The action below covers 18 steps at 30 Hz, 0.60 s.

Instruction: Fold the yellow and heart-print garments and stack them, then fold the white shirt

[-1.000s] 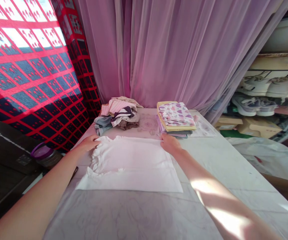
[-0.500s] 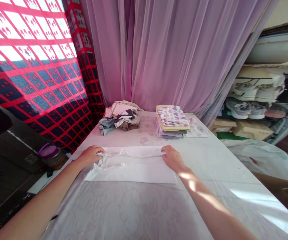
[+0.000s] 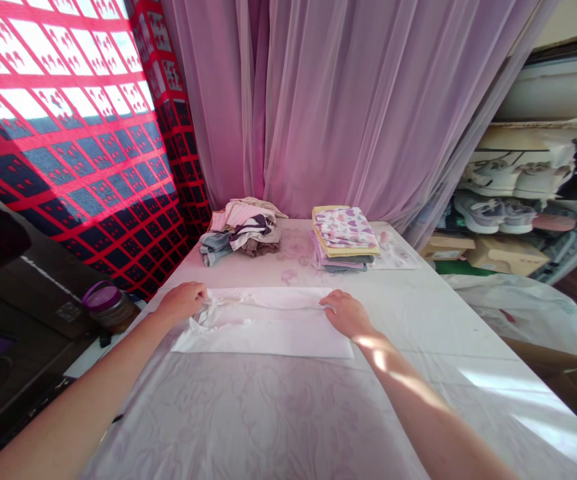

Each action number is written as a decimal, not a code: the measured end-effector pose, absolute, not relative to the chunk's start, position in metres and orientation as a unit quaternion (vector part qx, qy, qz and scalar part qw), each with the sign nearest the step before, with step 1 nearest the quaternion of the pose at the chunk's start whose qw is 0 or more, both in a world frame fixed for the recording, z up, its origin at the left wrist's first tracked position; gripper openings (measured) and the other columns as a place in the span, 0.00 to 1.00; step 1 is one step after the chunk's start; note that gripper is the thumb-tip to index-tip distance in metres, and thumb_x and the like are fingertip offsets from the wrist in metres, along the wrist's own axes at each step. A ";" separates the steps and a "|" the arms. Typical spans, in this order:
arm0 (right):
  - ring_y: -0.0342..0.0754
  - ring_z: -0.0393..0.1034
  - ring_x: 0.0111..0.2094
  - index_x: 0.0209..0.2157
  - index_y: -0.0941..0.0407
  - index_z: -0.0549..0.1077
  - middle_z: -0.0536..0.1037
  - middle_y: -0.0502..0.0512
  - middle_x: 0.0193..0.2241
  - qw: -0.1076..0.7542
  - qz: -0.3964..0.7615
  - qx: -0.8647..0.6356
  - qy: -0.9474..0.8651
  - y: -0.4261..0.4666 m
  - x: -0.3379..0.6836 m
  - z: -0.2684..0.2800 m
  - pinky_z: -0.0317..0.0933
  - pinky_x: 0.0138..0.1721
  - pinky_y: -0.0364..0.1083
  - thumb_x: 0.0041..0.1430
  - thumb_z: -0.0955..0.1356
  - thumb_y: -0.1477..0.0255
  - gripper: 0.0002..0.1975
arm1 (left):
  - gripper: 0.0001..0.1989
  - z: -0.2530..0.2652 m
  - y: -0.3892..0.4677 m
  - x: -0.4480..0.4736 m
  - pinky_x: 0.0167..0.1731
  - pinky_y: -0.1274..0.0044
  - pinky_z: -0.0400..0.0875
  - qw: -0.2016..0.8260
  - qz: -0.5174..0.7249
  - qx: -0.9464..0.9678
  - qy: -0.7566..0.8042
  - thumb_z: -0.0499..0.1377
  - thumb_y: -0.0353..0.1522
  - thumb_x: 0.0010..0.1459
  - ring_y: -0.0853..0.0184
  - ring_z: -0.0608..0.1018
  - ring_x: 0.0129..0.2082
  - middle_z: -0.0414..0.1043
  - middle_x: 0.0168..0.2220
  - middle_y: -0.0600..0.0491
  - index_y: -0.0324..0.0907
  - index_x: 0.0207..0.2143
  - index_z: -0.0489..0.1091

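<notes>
A folded white garment [image 3: 288, 337] with ruffled trim lies flat on the table before me, its long side running left to right. At its left end, by the gathered ruffles, my left hand [image 3: 183, 301] is closed with the fingers curled on the cloth. My right hand [image 3: 347, 313] pinches the fabric at the opposite end, thumb and forefinger together near the fold line. Behind the garment to the right stands a stack of folded clothes [image 3: 345, 230], with a heart-print piece on top. A loose heap of clothes [image 3: 243, 230] sits at the back left.
A pale patterned cloth covers the table [image 3: 248, 413]. Purple curtains [image 3: 318, 113] hang behind it and a red-and-navy curtain [image 3: 83, 153] on the left. A purple-lidded jar [image 3: 108, 307] stands beside the left edge. Shelves with shoes [image 3: 491, 213] are on the right.
Both hands stay at the two ends of the white garment, with only slight finger movement. The whole view has shifted a little.
</notes>
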State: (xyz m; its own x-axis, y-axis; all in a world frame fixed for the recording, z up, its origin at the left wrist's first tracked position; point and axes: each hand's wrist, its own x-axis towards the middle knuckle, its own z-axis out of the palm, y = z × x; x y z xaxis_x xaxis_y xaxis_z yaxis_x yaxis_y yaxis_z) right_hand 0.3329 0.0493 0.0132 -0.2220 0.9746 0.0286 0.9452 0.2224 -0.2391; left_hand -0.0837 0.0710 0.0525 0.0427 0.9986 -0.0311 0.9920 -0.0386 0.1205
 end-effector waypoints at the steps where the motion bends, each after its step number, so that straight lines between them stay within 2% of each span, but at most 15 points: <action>1: 0.50 0.70 0.50 0.46 0.53 0.78 0.76 0.57 0.48 0.091 0.091 -0.621 -0.774 0.049 0.333 0.014 0.59 0.53 0.46 0.58 0.62 0.79 0.19 | 0.09 0.055 0.073 -0.085 0.34 0.73 0.67 0.066 0.027 0.687 0.724 0.52 0.34 0.54 0.59 0.78 0.38 0.78 0.36 0.51 0.47 0.31 0.72; 4: 0.48 0.72 0.46 0.46 0.54 0.78 0.76 0.56 0.49 0.119 0.115 -0.633 -0.756 0.051 0.334 0.014 0.61 0.50 0.45 0.61 0.61 0.77 0.17 | 0.15 0.063 0.080 -0.091 0.31 0.73 0.67 0.083 0.005 0.598 0.797 0.52 0.45 0.55 0.56 0.79 0.37 0.78 0.35 0.48 0.46 0.31 0.73; 7: 0.48 0.73 0.41 0.45 0.55 0.79 0.77 0.57 0.47 0.155 0.136 -0.653 -0.729 0.056 0.335 0.011 0.63 0.46 0.45 0.64 0.62 0.72 0.15 | 0.19 0.062 0.085 -0.095 0.30 0.72 0.67 0.101 0.004 0.589 0.802 0.53 0.50 0.53 0.54 0.80 0.36 0.79 0.34 0.46 0.45 0.30 0.73; 9: 0.48 0.73 0.40 0.45 0.55 0.79 0.78 0.57 0.45 0.173 0.142 -0.664 -0.713 0.061 0.334 0.008 0.63 0.45 0.45 0.63 0.63 0.72 0.14 | 0.19 0.056 0.087 -0.093 0.30 0.72 0.68 0.123 0.020 0.589 0.799 0.56 0.49 0.52 0.53 0.80 0.35 0.80 0.35 0.45 0.44 0.33 0.74; 12: 0.47 0.73 0.41 0.45 0.55 0.79 0.79 0.56 0.44 0.184 0.158 -0.671 -0.701 0.067 0.330 0.007 0.62 0.46 0.44 0.59 0.64 0.78 0.16 | 0.19 0.046 0.091 -0.088 0.29 0.72 0.68 0.140 0.038 0.585 0.798 0.59 0.45 0.50 0.54 0.80 0.35 0.80 0.39 0.43 0.42 0.39 0.74; 15: 0.46 0.73 0.42 0.45 0.55 0.79 0.79 0.56 0.45 0.192 0.170 -0.674 -0.692 0.071 0.326 0.008 0.62 0.47 0.43 0.55 0.64 0.82 0.19 | 0.18 0.038 0.098 -0.086 0.27 0.74 0.67 0.159 0.030 0.577 0.801 0.62 0.41 0.46 0.56 0.80 0.33 0.80 0.38 0.44 0.41 0.39 0.74; 18: 0.46 0.73 0.41 0.44 0.55 0.80 0.79 0.56 0.45 0.205 0.169 -0.675 -0.688 0.072 0.325 0.007 0.62 0.46 0.42 0.55 0.64 0.82 0.18 | 0.21 0.035 0.103 -0.088 0.26 0.76 0.66 0.171 0.027 0.567 0.806 0.64 0.39 0.43 0.59 0.80 0.30 0.80 0.39 0.46 0.41 0.40 0.73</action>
State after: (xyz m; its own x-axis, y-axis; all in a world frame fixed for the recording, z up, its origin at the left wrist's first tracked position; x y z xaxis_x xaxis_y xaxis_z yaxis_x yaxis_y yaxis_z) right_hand 0.3250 0.0724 0.0074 -0.0038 0.9986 0.0531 0.8602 0.0303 -0.5091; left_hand -0.0883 0.1025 0.0351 -0.2992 0.9224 -0.2443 0.9037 0.3561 0.2379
